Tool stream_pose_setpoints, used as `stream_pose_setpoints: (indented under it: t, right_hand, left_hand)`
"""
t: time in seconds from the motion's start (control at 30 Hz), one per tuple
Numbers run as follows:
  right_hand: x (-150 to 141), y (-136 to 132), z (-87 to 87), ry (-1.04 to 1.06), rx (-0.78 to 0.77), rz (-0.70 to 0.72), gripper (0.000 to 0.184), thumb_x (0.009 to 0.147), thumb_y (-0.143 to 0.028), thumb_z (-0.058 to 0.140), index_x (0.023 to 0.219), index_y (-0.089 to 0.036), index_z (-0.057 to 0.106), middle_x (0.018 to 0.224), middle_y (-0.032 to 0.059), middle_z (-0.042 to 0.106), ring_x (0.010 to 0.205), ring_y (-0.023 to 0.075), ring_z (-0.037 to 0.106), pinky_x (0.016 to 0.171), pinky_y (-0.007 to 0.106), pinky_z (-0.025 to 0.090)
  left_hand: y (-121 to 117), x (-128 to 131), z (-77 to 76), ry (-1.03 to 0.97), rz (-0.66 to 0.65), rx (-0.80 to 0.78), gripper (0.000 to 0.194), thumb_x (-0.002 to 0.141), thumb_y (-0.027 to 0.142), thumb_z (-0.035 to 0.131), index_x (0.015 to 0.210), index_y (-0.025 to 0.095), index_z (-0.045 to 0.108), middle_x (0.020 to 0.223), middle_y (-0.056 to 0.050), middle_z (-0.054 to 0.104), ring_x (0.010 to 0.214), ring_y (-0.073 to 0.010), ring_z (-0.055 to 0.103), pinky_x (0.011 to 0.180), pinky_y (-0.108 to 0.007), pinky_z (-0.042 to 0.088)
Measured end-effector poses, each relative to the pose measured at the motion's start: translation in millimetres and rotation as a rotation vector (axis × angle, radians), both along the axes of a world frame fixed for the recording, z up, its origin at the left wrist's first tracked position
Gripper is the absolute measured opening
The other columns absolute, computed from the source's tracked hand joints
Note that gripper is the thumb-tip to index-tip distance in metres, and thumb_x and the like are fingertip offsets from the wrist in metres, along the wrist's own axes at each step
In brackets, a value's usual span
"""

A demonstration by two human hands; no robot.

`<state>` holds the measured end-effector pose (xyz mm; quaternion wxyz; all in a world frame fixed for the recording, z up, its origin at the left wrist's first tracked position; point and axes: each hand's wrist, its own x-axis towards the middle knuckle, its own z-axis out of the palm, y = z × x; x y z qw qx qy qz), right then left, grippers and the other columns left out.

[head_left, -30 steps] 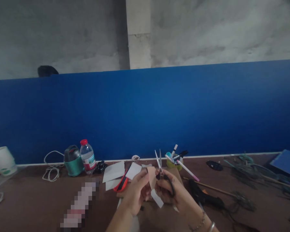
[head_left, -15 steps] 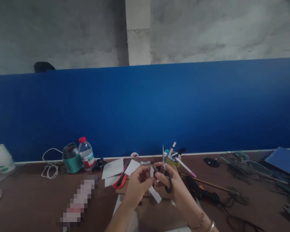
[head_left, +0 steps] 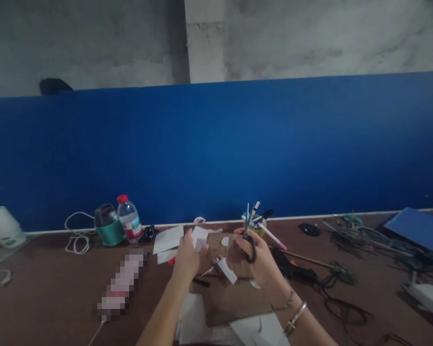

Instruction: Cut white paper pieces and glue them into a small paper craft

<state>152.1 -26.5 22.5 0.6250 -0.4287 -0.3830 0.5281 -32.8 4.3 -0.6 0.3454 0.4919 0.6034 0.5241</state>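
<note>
My right hand (head_left: 258,252) has the black-handled scissors (head_left: 251,250) in its grip, blades pointing up. Between its thumb and fingers is also a small brown ridged piece, seemingly corrugated cardboard (head_left: 234,249). To the left, my left hand (head_left: 186,257) reaches over the desk, fingers extended beside a small white paper piece (head_left: 201,233); whether they touch it is unclear. A white paper strip (head_left: 227,271) lies between the hands on a brown board (head_left: 234,302). A white round piece (head_left: 225,241) rests behind it.
White sheets (head_left: 169,239), a water bottle (head_left: 130,221) and a teal-based container (head_left: 110,233) stand or lie at left. Behind my right hand is a cup of pens (head_left: 260,228). A black glue gun (head_left: 296,269) and tangled wires (head_left: 364,245) lie right. A blue partition (head_left: 216,154) closes the back.
My hands have moved apart. The left has let go of the paper strip and shifted left toward the white paper; the right keeps the scissors, and the ridged piece now shows plainly in it.
</note>
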Motion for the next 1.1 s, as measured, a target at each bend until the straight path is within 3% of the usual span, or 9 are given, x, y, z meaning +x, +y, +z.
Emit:
stream_pose_setpoints:
  t: [0.03, 0.1, 0.2, 0.4, 0.63, 0.8, 0.93, 1.03, 1.1]
  right_hand:
    - [-1, -1, -0.1, -0.028, 0.017, 0.001, 0.036, 0.057, -0.039, 0.081, 0.082, -0.019, 0.064, 0.060, -0.0042, 0.057, 0.051, 0.0106, 0.045, 0.048, 0.022, 0.034]
    - [-2, -2, 0.2, -0.091, 0.062, -0.004, 0.034, 0.059, -0.038, 0.080, 0.082, -0.019, 0.063, 0.060, -0.0045, 0.056, 0.052, 0.0110, 0.045, 0.049, 0.023, 0.036]
    - [-3, -2, 1.7, -0.183, 0.135, -0.031, 0.029, 0.061, -0.037, 0.078, 0.080, -0.020, 0.063, 0.065, -0.0028, 0.059, 0.056, 0.0129, 0.050, 0.054, 0.024, 0.040]
    - [-2, -3, 7.1, -0.241, 0.138, -0.068, 0.030, 0.064, -0.040, 0.075, 0.083, -0.020, 0.063, 0.064, -0.0031, 0.057, 0.058, 0.0135, 0.050, 0.053, 0.024, 0.039]
    - [-9, -5, -2.2, -0.311, 0.068, 0.309, 0.037, 0.060, -0.043, 0.081, 0.080, -0.017, 0.062, 0.062, -0.0038, 0.055, 0.054, 0.0106, 0.046, 0.049, 0.022, 0.036]
    - [-14, -5, -4.6, -0.175, 0.075, 0.208, 0.042, 0.061, -0.047, 0.081, 0.086, -0.019, 0.062, 0.072, -0.0003, 0.062, 0.058, 0.0130, 0.052, 0.051, 0.023, 0.040]
    - [-12, -4, 0.2, 0.003, 0.059, 0.111, 0.048, 0.055, -0.041, 0.085, 0.092, -0.022, 0.061, 0.075, -0.0006, 0.065, 0.062, 0.0155, 0.059, 0.058, 0.026, 0.048]
    - [-7, -4, 1.7, 0.039, 0.051, 0.136, 0.048, 0.056, -0.039, 0.085, 0.093, -0.023, 0.060, 0.069, -0.0020, 0.063, 0.058, 0.0160, 0.060, 0.055, 0.027, 0.048]
    - [-3, -2, 0.1, 0.002, 0.056, 0.128, 0.044, 0.058, -0.040, 0.083, 0.091, -0.022, 0.060, 0.065, -0.0035, 0.060, 0.053, 0.0144, 0.056, 0.050, 0.025, 0.045]
  left_hand:
    - [-3, 4, 0.7, 0.010, -0.032, 0.037, 0.044, 0.057, 0.035, 0.079, 0.096, 0.018, 0.066, 0.088, -0.006, 0.065, 0.075, -0.0202, 0.057, 0.062, -0.026, 0.038]
    - [-12, 16, 3.9, -0.056, -0.306, 0.009, 0.028, 0.069, 0.044, 0.070, 0.077, 0.017, 0.065, 0.077, -0.005, 0.065, 0.071, -0.0187, 0.056, 0.062, -0.025, 0.038]
    - [-25, 35, 10.1, -0.275, -0.530, -0.141, 0.035, 0.069, 0.051, 0.070, 0.065, 0.018, 0.059, 0.056, 0.001, 0.057, 0.053, -0.0131, 0.050, 0.053, -0.024, 0.034]
    - [-27, 42, 14.6, -0.562, -0.378, -0.153, 0.043, 0.050, 0.047, 0.085, 0.062, 0.015, 0.059, 0.050, 0.004, 0.056, 0.045, -0.0078, 0.047, 0.048, -0.020, 0.034]
    - [-24, 32, 19.3, -0.893, -0.142, -0.122, 0.038, 0.055, 0.036, 0.088, 0.077, 0.014, 0.066, 0.066, -0.001, 0.068, 0.062, -0.0132, 0.064, 0.057, -0.021, 0.049]
    - [-26, 31, 26.4, -1.075, -0.290, -0.291, 0.017, 0.072, 0.021, 0.078, 0.082, 0.012, 0.067, 0.063, 0.001, 0.062, 0.047, -0.0042, 0.054, 0.045, -0.012, 0.044]
    - [-27, 33, 23.7, -1.194, -0.455, -0.591, 0.009, 0.083, 0.010, 0.063, 0.074, 0.009, 0.063, 0.060, 0.000, 0.057, 0.043, -0.0002, 0.047, 0.041, -0.007, 0.039]
    - [-28, 37, 16.7, -1.086, -0.550, -0.658, 0.009, 0.084, 0.015, 0.063, 0.077, 0.009, 0.063, 0.061, -0.001, 0.059, 0.042, -0.0018, 0.046, 0.040, -0.010, 0.035]
    - [-29, 39, 12.7, -0.951, -0.541, -0.569, 0.018, 0.082, 0.029, 0.065, 0.081, 0.011, 0.064, 0.064, -0.002, 0.062, 0.045, -0.0060, 0.051, 0.040, -0.015, 0.035]
